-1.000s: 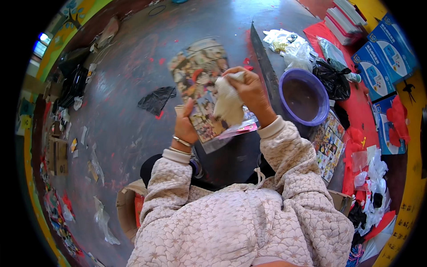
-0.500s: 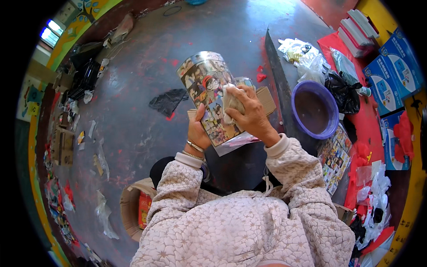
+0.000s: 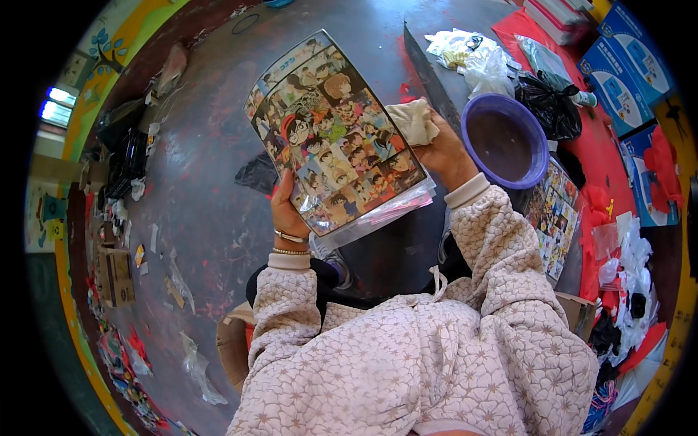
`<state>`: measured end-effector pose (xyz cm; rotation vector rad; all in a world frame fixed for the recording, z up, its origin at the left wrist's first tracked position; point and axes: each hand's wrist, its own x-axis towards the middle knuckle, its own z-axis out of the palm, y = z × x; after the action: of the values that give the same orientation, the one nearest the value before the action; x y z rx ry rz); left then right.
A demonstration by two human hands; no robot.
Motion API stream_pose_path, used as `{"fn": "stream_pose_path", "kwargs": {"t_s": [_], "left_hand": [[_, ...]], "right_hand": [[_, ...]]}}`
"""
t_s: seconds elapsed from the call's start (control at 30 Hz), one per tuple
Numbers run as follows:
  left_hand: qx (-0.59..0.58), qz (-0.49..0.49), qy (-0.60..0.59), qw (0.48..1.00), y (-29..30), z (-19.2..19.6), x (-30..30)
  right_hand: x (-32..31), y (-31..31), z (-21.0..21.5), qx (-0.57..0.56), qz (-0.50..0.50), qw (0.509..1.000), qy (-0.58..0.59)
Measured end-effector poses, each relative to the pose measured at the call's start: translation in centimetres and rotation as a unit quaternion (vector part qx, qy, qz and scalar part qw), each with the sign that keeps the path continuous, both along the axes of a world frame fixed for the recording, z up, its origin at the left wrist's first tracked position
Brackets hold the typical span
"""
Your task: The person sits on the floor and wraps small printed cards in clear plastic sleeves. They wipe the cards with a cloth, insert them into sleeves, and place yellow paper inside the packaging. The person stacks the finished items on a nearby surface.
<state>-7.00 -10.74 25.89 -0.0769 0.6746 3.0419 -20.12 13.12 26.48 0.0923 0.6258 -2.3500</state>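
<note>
Glossy picture booklet [image 3: 331, 138], raised above the floor [image 3: 211, 240]; likely light, bendy, slippery (the shine, from where I stand, suggests so); best held by both sides. Left hand [image 3: 288, 208]: clasping its lower left edge. Right hand [image 3: 447, 151]: at right edge, clutching crumpled, pale cloth [image 3: 413, 122].

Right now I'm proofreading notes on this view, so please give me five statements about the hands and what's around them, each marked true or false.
1. The left hand holds a glossy rectangular cartoon-printed sheet. True.
2. The crumpled off-white cloth is in the left hand. False: it is in the right hand.
3. A round purple plastic basin stands to the right of the right hand. True.
4. The basin is empty. False: it holds murky brown liquid.
5. A crumpled black plastic bag lies beside the basin. True.
</note>
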Motion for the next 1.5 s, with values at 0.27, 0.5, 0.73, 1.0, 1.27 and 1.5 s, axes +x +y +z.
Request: {"fn": "stream_pose_path", "kwargs": {"t_s": [0.27, 0.5, 0.73, 1.0, 1.27, 1.5], "left_hand": [[-0.105, -0.038, -0.074, 0.991, 0.1, -0.7, 0.2], [-0.079, -0.100, 0.028, 0.991, 0.7, 1.6, 0.1], [-0.003, -0.131, 0.100, 0.986, 3.5, -0.2, 0.9], [0.023, -0.023, 0.009, 0.999, 4.7, 0.0, -1.4], [-0.089, -0.047, -0.022, 0.995, 2.1, -0.7, -0.1], [-0.146, -0.087, -0.087, 0.982, 2.1, -2.4, 0.2]], "right_hand": [[1.6, -0.3, 1.6, 0.175, 0.101, 0.956, 0.212], [1.7, -0.1, 3.5, 0.055, -0.008, 0.982, 0.178], [0.3, -0.1, 1.9, 0.072, -0.145, 0.977, 0.139], [4.4, -4.6, -0.3, 0.066, -0.088, 0.982, 0.151], [0.2, -2.2, -2.3, 0.019, -0.058, 0.998, 0.028], [-3.1, 1.3, -1.0, 0.049, -0.164, 0.985, -0.027]]}}
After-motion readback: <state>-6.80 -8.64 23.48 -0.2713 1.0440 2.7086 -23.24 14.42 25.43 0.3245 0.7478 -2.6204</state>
